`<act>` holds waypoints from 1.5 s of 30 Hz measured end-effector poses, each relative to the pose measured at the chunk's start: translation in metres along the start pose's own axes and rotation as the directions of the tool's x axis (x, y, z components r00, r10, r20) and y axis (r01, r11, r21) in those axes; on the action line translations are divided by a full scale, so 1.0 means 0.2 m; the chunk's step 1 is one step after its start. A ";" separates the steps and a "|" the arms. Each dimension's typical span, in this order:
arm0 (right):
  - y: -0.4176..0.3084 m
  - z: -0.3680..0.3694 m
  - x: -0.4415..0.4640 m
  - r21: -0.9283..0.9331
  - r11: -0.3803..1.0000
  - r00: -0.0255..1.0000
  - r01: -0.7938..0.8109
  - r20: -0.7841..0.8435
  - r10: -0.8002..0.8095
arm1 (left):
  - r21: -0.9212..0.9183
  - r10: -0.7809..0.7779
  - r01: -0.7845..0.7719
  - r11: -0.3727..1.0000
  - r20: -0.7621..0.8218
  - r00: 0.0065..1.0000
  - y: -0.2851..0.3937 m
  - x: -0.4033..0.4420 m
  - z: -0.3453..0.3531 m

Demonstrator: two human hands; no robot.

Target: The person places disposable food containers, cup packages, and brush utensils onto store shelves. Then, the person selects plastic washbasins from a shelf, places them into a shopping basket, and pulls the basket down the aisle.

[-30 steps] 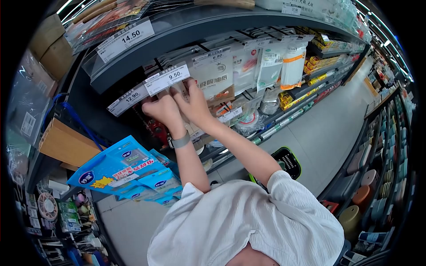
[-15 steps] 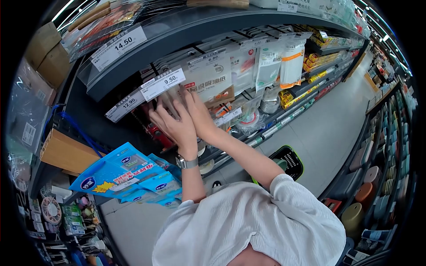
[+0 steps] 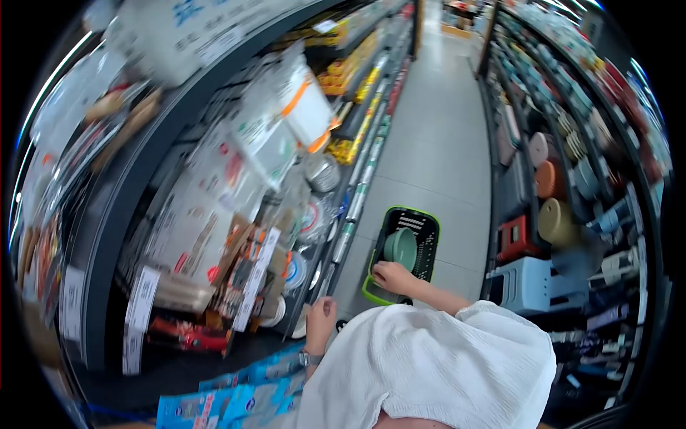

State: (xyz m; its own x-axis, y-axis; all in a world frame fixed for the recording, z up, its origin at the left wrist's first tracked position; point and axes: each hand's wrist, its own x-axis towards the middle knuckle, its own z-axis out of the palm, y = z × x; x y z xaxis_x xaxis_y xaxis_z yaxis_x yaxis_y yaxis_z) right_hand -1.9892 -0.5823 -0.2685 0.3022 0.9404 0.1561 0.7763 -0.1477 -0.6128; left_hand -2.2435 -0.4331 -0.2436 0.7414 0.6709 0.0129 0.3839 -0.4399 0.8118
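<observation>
My right hand (image 3: 391,277) is over the near left part of a black shopping basket (image 3: 427,250) with a bright green rim. Its fingers are curled in; whether they grip the rim or a handle I cannot make out. A round green bowl (image 3: 401,247) sits in the basket, just beyond the hand. My left hand (image 3: 321,317), below a wristwatch (image 3: 309,358), hangs beside the lower shelf edge with its fingers loosely closed and nothing visible in them. Blue hanging packets (image 3: 246,400) are below and left of it.
On the left, a shelf holds clear-wrapped packs (image 3: 193,222), price tags (image 3: 143,300) and foil containers (image 3: 321,171). A tiled aisle floor (image 3: 436,143) runs ahead. The right-hand shelf carries a light blue plastic stool (image 3: 525,282), a red box (image 3: 513,239) and stacked tableware.
My hands have left the hanging packs on the left shelf. My right hand moved to over the basket, my left hand down beside the shelf. The view swung right toward the aisle.
</observation>
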 end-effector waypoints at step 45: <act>0.86 0.46 -0.96 0.072 0.856 0.711 -0.512 0.595 0.375 | 0.571 0.066 -0.188 0.799 0.227 0.972 -0.02 0.17 1.16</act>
State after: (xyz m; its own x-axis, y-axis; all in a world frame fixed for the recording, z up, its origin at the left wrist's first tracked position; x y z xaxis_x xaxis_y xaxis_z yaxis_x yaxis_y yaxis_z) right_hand -1.9639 -0.7609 -0.4749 0.1762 0.7955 -0.5798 0.4700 -0.5855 -0.6605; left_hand -2.0929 -0.5471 -0.3822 0.8707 0.4873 -0.0663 0.4818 -0.8183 0.3134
